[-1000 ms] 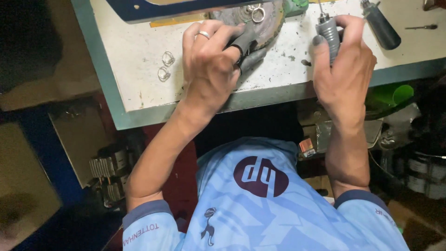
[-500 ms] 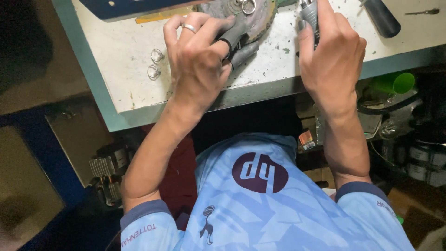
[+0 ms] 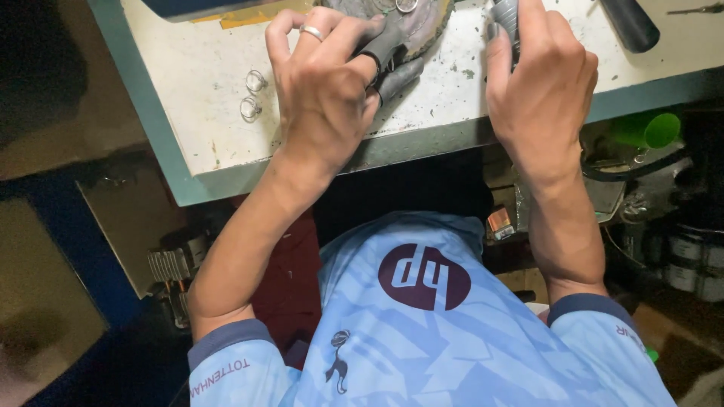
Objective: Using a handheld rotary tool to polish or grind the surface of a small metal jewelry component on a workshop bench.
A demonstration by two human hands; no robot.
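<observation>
A white, scuffed workbench [image 3: 211, 98] with a teal edge spans the upper view, and on it, at the top centre, lies a round grey pad [image 3: 422, 30], worn and darkened. The left hand [image 3: 324, 98], a ring on one finger, curls its digits closed on a small dark grey piece [image 3: 386, 47] against that pad, while the right hand [image 3: 539, 90] is wrapped tight round a ribbed metal handpiece [image 3: 504, 16]. Two small silver rings [image 3: 252, 94] lie on the bench just left of the left hand; the surroundings below are dim.
</observation>
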